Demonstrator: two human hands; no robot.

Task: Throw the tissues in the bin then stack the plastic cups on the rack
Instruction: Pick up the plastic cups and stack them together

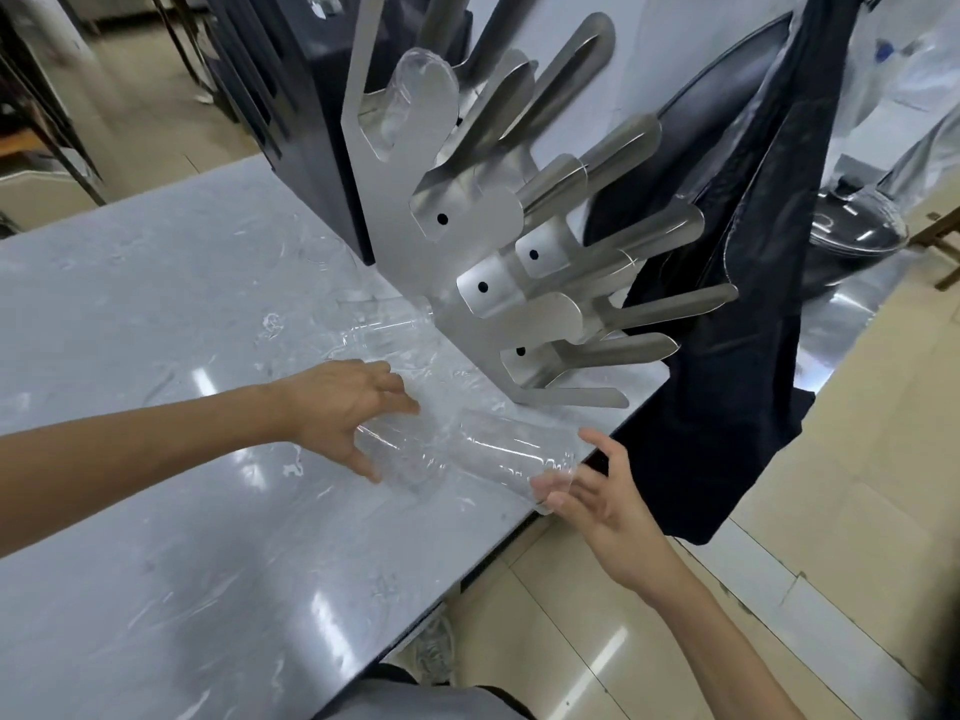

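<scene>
The clear cups [467,454] near the worktop's [156,304] right edge are hard to see, so their number is unclear. The rack [467,226] top is cut off. Both arms leave the picture.

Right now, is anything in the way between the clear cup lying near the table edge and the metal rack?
Nothing visible blocks it. The clear cup lies on its side between the left hand and right hand; only bare table separates it from the rack. Another cup lies off to the left.
</scene>
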